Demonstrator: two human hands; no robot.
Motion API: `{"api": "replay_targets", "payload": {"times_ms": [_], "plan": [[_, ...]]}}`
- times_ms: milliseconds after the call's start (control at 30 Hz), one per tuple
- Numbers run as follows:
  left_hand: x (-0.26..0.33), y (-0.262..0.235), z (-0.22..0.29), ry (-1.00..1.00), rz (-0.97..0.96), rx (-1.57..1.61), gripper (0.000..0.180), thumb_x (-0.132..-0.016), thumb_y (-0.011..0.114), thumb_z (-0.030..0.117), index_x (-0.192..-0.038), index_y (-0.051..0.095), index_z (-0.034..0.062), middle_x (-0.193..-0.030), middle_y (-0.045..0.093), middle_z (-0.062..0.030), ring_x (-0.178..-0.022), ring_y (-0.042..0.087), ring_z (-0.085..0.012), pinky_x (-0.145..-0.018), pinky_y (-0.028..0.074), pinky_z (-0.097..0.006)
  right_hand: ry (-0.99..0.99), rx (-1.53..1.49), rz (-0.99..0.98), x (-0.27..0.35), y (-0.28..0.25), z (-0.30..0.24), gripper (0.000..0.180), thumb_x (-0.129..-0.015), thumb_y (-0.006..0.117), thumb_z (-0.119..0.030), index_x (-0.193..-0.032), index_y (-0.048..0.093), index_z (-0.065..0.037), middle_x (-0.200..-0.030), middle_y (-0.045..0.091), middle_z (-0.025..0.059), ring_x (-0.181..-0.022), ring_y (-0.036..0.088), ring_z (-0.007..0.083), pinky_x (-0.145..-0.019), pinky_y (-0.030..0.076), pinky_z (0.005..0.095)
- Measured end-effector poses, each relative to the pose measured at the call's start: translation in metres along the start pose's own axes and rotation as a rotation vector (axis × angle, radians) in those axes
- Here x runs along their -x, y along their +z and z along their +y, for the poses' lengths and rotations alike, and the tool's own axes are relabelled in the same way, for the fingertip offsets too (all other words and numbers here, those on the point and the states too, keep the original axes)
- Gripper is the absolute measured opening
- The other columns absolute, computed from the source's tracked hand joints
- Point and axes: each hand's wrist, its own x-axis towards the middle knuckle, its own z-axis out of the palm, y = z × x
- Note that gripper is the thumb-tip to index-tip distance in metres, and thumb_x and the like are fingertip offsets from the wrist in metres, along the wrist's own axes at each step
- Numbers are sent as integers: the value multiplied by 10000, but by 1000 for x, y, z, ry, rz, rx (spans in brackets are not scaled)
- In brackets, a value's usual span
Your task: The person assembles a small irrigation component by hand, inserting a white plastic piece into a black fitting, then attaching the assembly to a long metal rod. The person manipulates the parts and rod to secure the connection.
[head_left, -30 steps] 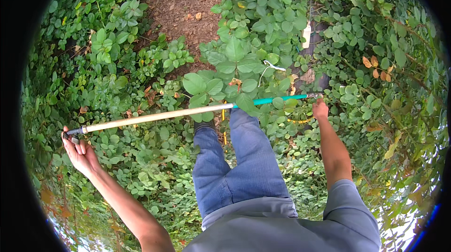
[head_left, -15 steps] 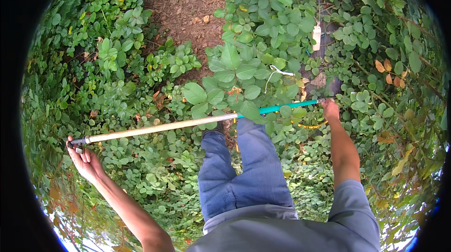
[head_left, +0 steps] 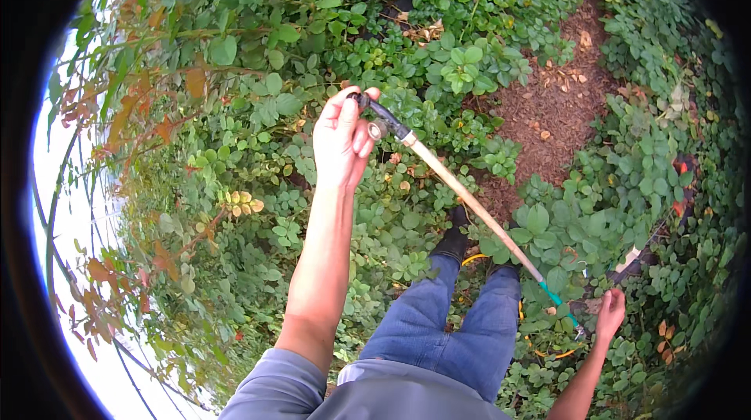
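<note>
My left hand (head_left: 342, 134) is raised at the upper middle, its fingers closed around the black fitting (head_left: 383, 116) at the end of a long spray wand (head_left: 477, 209). A round, metal-looking nozzle (head_left: 376, 131) juts from this fitting beside my fingers. The tan tube slants down to the right and becomes teal near its lower tip. My right hand (head_left: 612, 314) is low at the right, just beyond that tip, with a small gap between them. Its fingers are drawn together; anything pinched in them is too small to make out.
Dense leafy shrubs (head_left: 461, 72) surround me, with a strip of brown mulch (head_left: 547, 119) running through them. A yellow hose (head_left: 474, 258) shows around my legs. Near my right hand is a white tag (head_left: 628, 259) by a dark pipe. Thin branches (head_left: 82, 263) reach in at left.
The view has swung left. My left hand has lifted the nozzle end higher, so the wand slopes down to the right. My right hand, formerly at the teal tip, is now apart from it.
</note>
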Motion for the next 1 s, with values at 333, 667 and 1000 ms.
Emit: {"api": "replay_targets", "payload": {"times_ms": [333,667,1000], "plan": [[19,-25,2,-40,-88,269,228,-975,577,208,-1149,597,62,-1110,668,-191,-441,389,-37,-402,365,-184,-643,-268,-736,104,171,-443,359,-960,581,-214,-1247,542,-2,-1063,652,117,-913,639,173,-814,511,304],[33,-44,20,-71,-24,-40,267,-899,685,137,-1150,665,47,-1047,713,-89,-513,502,-30,-452,424,-187,-688,-120,-635,143,214,-451,222,-976,555,-204,-1086,617,-22,-685,574,87,-609,531,149,-585,450,315],[29,-42,56,140,-101,-756,260,-902,656,144,-1141,677,43,-1024,711,-146,-828,709,-205,-736,552,-296,-719,-118,-635,138,214,-454,195,-977,550,-184,-1073,607,-25,-685,572,93,-597,525,163,-582,450,312]]}}
